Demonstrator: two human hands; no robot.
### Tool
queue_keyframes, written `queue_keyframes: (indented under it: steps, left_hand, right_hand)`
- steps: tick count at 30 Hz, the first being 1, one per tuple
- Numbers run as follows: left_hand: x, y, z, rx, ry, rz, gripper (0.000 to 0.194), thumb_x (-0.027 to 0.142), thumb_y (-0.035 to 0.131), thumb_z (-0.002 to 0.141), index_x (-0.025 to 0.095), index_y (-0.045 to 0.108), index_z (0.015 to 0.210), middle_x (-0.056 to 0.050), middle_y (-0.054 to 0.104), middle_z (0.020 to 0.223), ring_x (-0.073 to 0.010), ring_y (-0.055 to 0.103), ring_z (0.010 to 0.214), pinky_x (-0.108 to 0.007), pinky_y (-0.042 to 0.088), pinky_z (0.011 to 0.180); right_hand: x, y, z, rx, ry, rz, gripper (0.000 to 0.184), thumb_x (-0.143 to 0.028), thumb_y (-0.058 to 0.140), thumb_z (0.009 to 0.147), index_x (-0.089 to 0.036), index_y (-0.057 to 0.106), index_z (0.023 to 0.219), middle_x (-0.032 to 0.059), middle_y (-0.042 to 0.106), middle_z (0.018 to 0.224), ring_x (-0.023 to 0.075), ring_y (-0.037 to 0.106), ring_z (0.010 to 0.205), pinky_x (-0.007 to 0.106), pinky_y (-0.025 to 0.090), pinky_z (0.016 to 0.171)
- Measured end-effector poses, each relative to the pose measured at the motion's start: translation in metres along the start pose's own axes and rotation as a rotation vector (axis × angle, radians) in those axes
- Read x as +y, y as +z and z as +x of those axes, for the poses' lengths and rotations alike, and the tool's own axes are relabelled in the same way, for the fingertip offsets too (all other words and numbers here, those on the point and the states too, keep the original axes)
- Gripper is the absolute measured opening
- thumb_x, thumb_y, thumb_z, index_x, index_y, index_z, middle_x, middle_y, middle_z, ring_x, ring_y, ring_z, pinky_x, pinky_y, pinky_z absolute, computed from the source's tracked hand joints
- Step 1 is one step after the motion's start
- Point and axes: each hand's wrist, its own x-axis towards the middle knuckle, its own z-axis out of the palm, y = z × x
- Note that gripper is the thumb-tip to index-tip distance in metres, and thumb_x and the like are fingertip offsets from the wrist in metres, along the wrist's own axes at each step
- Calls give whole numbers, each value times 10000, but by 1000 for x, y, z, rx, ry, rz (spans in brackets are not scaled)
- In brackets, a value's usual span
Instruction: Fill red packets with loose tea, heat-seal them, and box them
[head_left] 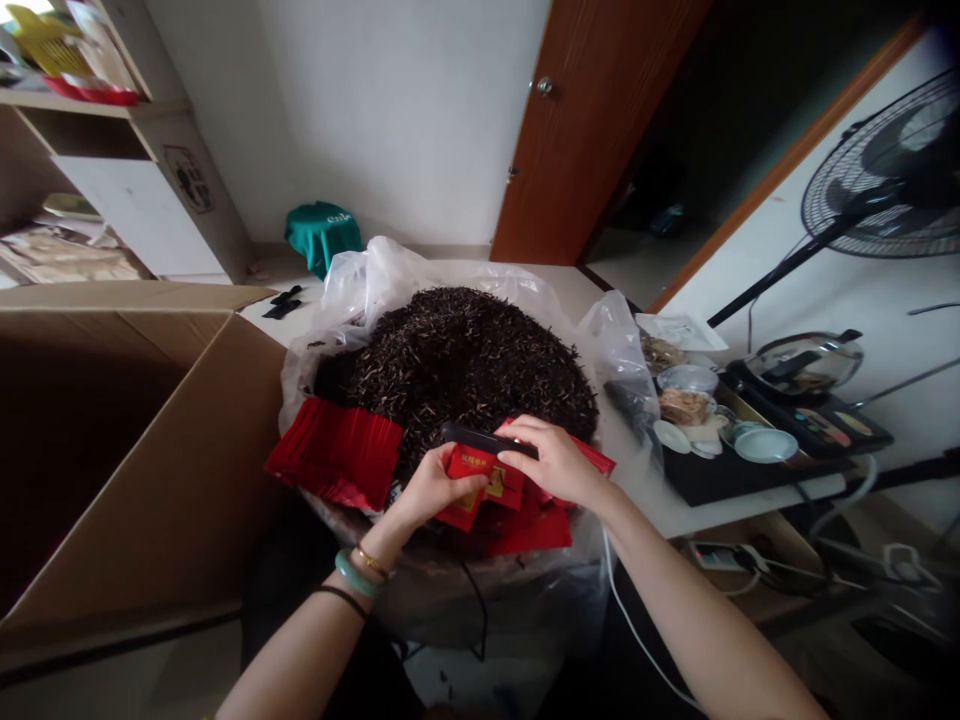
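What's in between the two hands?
In the head view, a red packet sits between the left hand and the right hand, with a black strip along its top.

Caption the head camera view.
Left hand holds a red packet, right hand a black tool, over heaped dark tea.

Head cam, only view
Worn on head, looks fwd & down, close over L hand [431,487], R hand [551,460] & tea leaves [457,370]; wide angle, door [592,130] & fan [877,170] at top.
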Motion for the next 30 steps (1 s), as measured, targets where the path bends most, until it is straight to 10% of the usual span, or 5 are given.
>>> queue_keyframes:
  steps: [30]
  left_hand:
    - [2, 4, 1, 35, -26, 69, 485, 391, 844, 535, 126, 633, 881, -36, 718, 803, -157, 641, 659, -263, 516, 656]
  right_hand:
    - [13, 3, -2, -6, 47, 112, 234, -231, 638, 816, -187, 684, 1042, 72, 679, 1001, 191, 644, 895, 325, 532, 809]
